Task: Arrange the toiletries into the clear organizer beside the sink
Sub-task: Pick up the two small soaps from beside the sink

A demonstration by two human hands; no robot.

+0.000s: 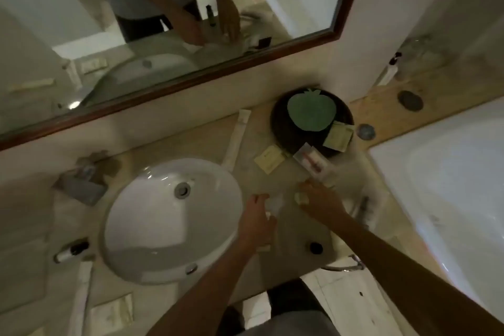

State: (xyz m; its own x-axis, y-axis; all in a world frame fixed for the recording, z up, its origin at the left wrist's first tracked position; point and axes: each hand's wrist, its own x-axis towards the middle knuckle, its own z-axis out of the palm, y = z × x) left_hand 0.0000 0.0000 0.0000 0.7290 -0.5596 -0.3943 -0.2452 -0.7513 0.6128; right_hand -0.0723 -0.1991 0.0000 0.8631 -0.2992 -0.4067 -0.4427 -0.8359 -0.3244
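The clear organizer [281, 203] is a faint, blurred see-through box on the beige counter right of the sink [152, 229], between my hands. My left hand [256, 222] curls around its left side. My right hand [320, 200] reaches in from the right, its fingertips pinching a small cream packet [301, 198] at the organizer's right edge. Loose toiletries lie beyond it: a cream sachet [270, 162], a red-and-white toothpaste box [312, 163] and a long white wrapped item [236, 139].
A dark round tray [281, 128] with a green leaf-shaped mat and cream sachets [338, 136] stands at the back. A dark bottle [72, 249], a long white packet [81, 294] and a sachet [114, 308] lie left of the sink. The bathtub [450, 172] is on the right, the mirror behind.
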